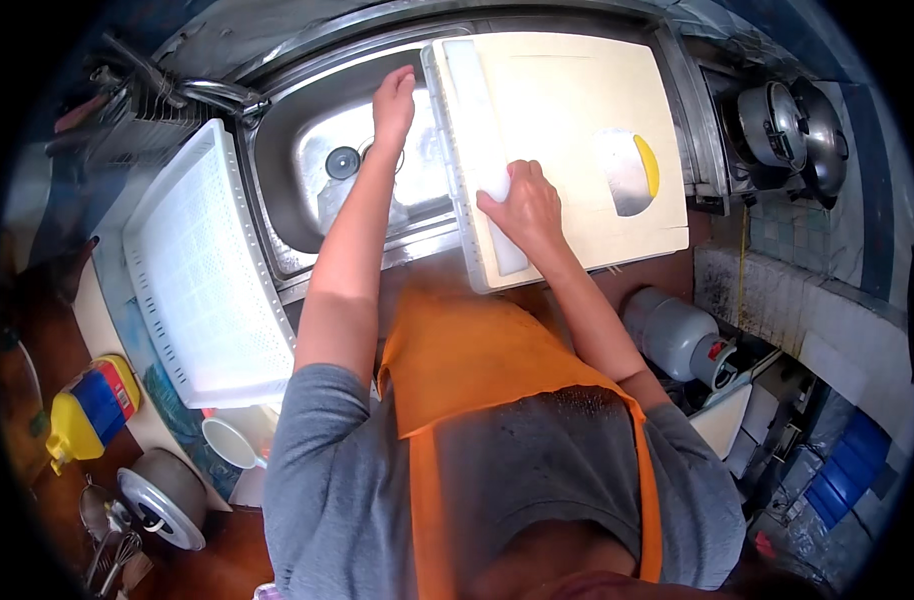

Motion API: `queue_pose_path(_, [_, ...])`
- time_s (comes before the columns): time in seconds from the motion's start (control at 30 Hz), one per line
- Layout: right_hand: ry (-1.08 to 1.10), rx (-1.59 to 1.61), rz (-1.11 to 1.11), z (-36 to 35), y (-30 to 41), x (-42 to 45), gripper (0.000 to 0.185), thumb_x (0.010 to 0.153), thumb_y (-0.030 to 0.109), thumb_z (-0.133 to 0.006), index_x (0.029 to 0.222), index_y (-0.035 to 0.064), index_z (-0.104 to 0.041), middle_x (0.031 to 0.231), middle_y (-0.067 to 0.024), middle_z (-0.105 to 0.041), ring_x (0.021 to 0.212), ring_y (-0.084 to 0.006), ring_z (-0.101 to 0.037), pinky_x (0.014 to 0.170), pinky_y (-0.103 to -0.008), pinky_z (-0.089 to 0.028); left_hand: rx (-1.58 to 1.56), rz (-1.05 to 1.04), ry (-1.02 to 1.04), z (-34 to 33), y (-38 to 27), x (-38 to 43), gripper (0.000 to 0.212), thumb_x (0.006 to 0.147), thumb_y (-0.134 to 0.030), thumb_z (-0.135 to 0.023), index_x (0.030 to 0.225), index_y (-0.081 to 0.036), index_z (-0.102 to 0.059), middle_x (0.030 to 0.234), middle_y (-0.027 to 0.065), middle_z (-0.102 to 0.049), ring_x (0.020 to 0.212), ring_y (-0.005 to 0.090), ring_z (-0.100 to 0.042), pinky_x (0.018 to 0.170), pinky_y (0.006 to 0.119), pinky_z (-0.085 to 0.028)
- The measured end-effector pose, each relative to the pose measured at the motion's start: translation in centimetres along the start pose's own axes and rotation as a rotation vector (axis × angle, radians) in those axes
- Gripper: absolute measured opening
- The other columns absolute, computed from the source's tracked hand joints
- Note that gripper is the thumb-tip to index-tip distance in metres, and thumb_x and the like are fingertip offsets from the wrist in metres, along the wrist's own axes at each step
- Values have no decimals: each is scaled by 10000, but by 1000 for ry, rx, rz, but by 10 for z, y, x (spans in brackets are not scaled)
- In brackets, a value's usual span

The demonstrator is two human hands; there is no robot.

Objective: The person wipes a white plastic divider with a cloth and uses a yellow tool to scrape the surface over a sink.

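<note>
A cream-coloured board [577, 97] lies over the right part of the steel sink, on a clear-edged plastic tray or lid [457, 187]. Along its left side runs a long pale white strip [468, 82]. My right hand [528, 206] rests on the board, thumb and fingers closed around a small white block [494, 184] above that strip. My left hand [395, 105] hangs over the sink basin [284, 172], left of the board; its fingers are bunched, and whether they hold anything is hidden. A half-round scraper-like piece with a yellow edge [646, 166] lies right of my right hand.
Left of the sink leans a white perforated plastic crate [209, 277], below a steel faucet [224, 94]. Lidded pots [772, 124] sit on a stove at the right. A grey gas cylinder [671, 330] stands lower right; a yellow jug [97, 405] and a pot [164, 495] are lower left.
</note>
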State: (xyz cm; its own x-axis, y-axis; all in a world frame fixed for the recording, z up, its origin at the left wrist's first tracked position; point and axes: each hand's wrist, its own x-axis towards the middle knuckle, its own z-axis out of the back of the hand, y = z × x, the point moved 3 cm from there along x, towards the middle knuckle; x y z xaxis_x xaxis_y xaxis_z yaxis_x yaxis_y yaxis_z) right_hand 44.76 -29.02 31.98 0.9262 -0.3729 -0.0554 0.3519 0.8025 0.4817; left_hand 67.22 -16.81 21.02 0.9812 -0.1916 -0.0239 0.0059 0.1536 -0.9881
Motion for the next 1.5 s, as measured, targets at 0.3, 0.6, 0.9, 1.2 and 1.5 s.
queue_pose_path(0.3, [-83,-182,157,-17,3,-5,408,696,271,-789,821,-45,-564,812,-191,-562,701,-325,-611,549,-410,-517,-13,5,-60,-14,2,-64,326,938,-174,-548,1237,-52,-595,1207,143,-625,1028,250,-612,852,339,-487])
queue_pose_path(0.6, [-41,-167,139,-23,2,-6,379,690,256,-792,823,-16,-564,853,-154,-545,796,-317,-591,616,-413,-519,256,-296,-14,-62,-42,-87,684,889,-243,-593,1450,27,-310,1527,210,-274,1427,350,-239,1163,429,-207])
queue_pose_path(0.9, [-50,-16,188,-17,-15,-9,396,744,274,-775,917,-36,-598,864,-160,-560,839,-334,-578,709,-423,-503,885,-392,140,-76,-46,-83,844,841,-360,-633,1464,59,-245,1573,219,-141,1475,328,-98,1186,478,-69])
queue_pose_path(1.2, [-333,-307,39,30,-116,-21,564,910,265,-623,1355,-39,-455,1449,-296,-356,1378,-432,-298,1096,-532,-287,979,-357,167,-74,-51,-89,861,879,-444,-541,1490,49,-188,1591,198,-96,1486,302,-40,1180,500,3])
queue_pose_path(1.5, [-262,-260,11,5,-138,-36,584,941,289,-561,1427,15,-390,1521,-208,-309,1422,-385,-245,1145,-532,-184,962,-336,184,-77,-54,-90,839,866,-376,-562,1488,50,-194,1594,184,-91,1489,281,-27,1181,503,13])
